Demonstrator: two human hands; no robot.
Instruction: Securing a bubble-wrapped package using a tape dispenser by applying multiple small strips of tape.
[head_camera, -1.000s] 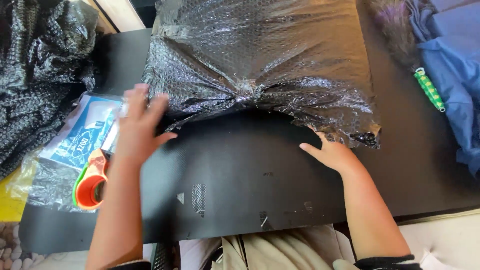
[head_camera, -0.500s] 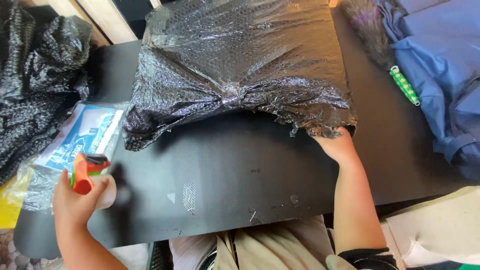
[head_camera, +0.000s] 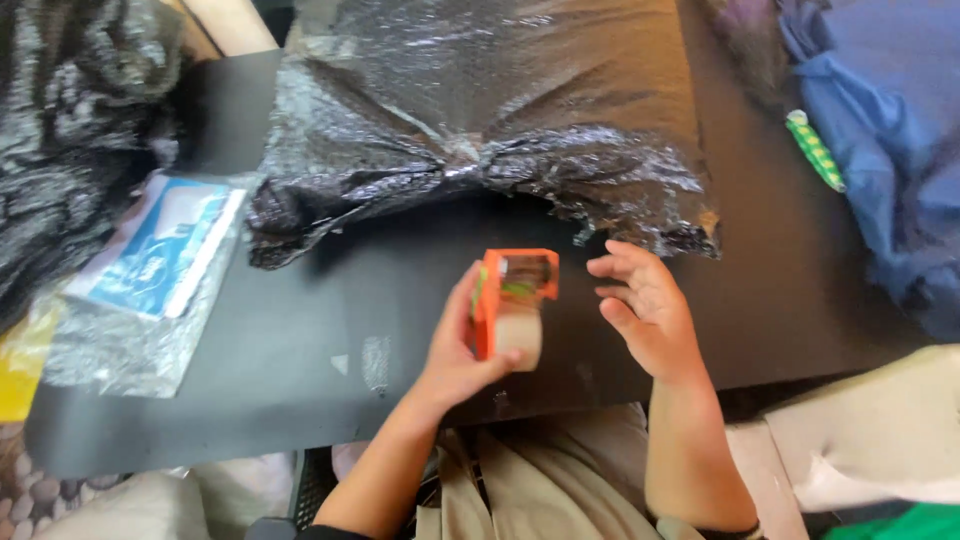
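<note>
The orange tape dispenser (head_camera: 515, 300), loaded with a pale roll of tape, is held upright above the middle of the black table (head_camera: 300, 400), near its front edge and just in front of the wrapped bundle. The left hand (head_camera: 460, 345) grips it from the side, fingers curled around the orange body and roll and the thumb pressed against the lower part. The right hand (head_camera: 645, 310) hovers just beside the dispenser without touching it, palm turned toward it, its fingers loosely spread and slightly bent, holding nothing. Behind both hands lies a large bundle wrapped in black bubble wrap (head_camera: 480, 130), gathered into a pinched knot at its middle, with ragged edges resting on the table. To the left sits a blue and white packet in a clear plastic bag (head_camera: 150, 270), and beyond it a heap of more black bubble wrap (head_camera: 70, 130). At the far right lies blue cloth (head_camera: 890, 130), with 1 green patterned handle (head_camera: 815, 150) just beside it.
</note>
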